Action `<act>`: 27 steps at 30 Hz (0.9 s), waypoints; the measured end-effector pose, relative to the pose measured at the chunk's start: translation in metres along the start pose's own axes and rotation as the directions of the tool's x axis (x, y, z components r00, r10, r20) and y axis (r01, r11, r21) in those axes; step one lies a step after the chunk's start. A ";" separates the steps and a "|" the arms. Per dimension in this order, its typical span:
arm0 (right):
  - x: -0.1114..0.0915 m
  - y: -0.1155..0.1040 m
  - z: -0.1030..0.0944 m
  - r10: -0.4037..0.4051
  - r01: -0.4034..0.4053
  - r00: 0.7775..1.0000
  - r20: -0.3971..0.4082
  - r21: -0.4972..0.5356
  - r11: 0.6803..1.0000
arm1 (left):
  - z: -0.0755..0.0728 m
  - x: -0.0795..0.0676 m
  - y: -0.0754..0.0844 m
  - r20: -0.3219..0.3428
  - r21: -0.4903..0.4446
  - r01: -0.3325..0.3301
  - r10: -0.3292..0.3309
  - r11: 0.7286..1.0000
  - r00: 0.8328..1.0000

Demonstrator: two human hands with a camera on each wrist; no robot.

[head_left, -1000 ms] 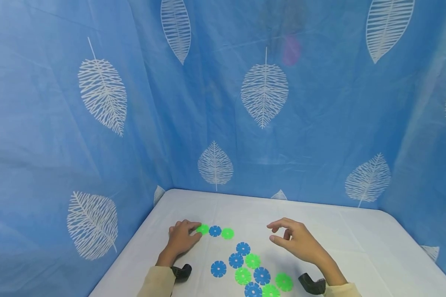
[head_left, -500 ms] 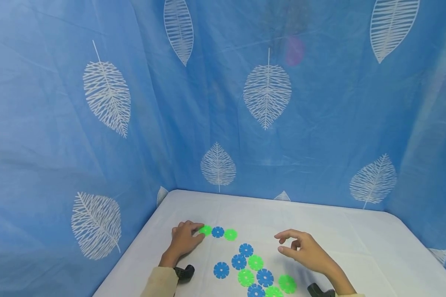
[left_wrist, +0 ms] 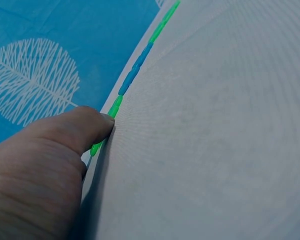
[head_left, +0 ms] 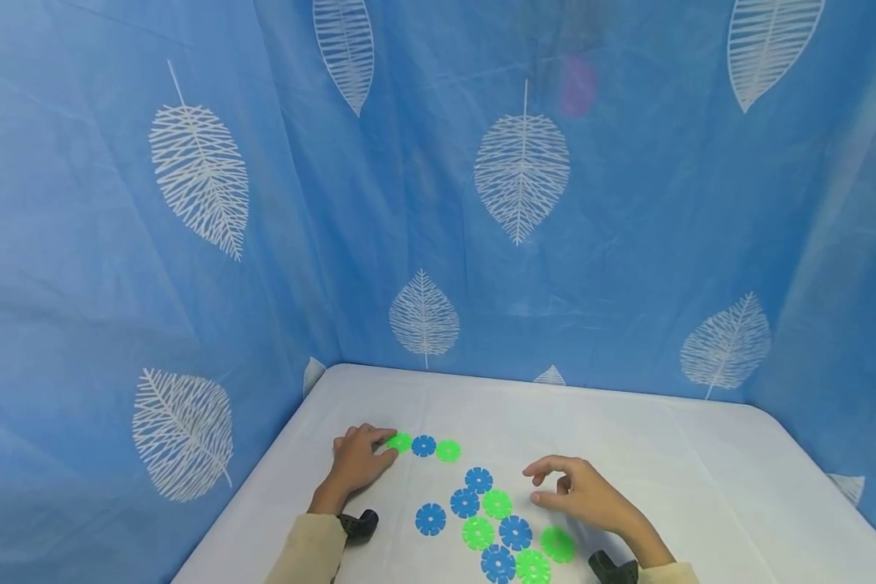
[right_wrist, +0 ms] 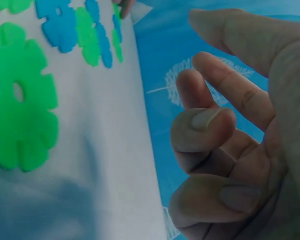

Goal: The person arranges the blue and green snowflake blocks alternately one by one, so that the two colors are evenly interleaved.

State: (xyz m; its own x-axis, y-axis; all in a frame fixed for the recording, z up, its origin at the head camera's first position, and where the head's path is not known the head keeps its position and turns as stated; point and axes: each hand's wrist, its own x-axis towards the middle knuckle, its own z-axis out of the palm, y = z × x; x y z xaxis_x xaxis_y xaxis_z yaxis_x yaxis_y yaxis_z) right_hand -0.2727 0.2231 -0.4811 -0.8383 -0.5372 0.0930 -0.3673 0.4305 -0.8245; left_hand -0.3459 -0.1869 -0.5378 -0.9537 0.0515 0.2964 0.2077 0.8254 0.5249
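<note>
At the left of the white table, my left hand [head_left: 358, 458] rests with thumb and index finger pinching opposite edges of a green notched plastic disc [head_left: 401, 439]. That disc is the left end of a flat row, followed by a blue disc [head_left: 418, 445] and another green disc [head_left: 443, 448]. The left wrist view shows the row edge-on, the thumb [left_wrist: 97, 127] against the near green disc. My right hand [head_left: 587, 495] hovers over the table with fingers loosely bent and nothing in them, right of the scattered discs. A loose green disc [right_wrist: 37, 120] shows large in the right wrist view.
Several loose blue and green discs lie flat between the hands, among them a blue disc [head_left: 423, 519] at their left and a green disc [head_left: 557, 535] at their right. Blue leaf-print cloth [head_left: 628, 243] hangs around the table [head_left: 701, 487].
My right hand has moved slightly nearer to me, fingers still loosely bent. The left hand stays at the green disc, and the discs lie as before. The head view shifts slightly.
</note>
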 end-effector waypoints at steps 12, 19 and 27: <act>0.002 0.009 0.014 -0.017 0.009 0.992 0.125 0.066 0.998 | 0.001 0.000 0.002 0.008 0.015 0.008 -0.009 1.000 1.000; 0.003 0.013 0.019 -0.136 0.133 0.981 0.137 0.034 0.991 | 0.001 0.000 0.003 0.010 0.024 0.019 -0.020 1.000 1.000; 0.003 0.015 0.022 -0.138 0.142 0.981 0.135 -0.022 0.990 | 0.001 0.001 0.004 0.008 0.017 0.018 -0.018 1.000 1.000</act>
State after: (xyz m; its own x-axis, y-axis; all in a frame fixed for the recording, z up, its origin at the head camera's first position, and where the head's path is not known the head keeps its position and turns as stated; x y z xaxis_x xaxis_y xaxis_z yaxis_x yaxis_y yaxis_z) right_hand -0.2717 0.2119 -0.5053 -0.7176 -0.6844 0.1292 -0.4914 0.3659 -0.7903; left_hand -0.3457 -0.1830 -0.5360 -0.9590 0.0407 0.2806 0.1867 0.8355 0.5168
